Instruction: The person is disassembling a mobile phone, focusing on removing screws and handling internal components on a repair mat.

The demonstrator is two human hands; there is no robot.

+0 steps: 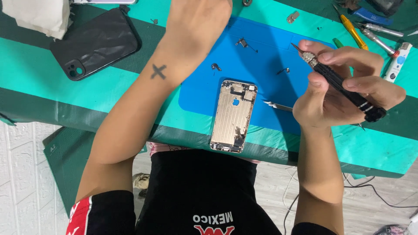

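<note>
Closest in, the person's black shirt (204, 196) fills the bottom edge, and just past it the gutted phone housing (234, 115) lies face-open at the near edge of the bench (39, 87), its lower end hanging over the blue work mat (261, 56). Right hand (337, 89) is up above the mat, fingers wrapped around a black precision screwdriver (342, 85), tip pointing up and left, clear of the housing. Tweezers (278, 105) sit on the mat just beside that hand. Left hand (198, 26) reaches far across the mat toward the top edge; fingers out of view, so I cannot tell its grip. Small loose parts (241, 42) are scattered on the blue. Off left, a black phone back cover (96, 43); far right, a yellow-handled tool (352, 30) and more drivers.
</note>
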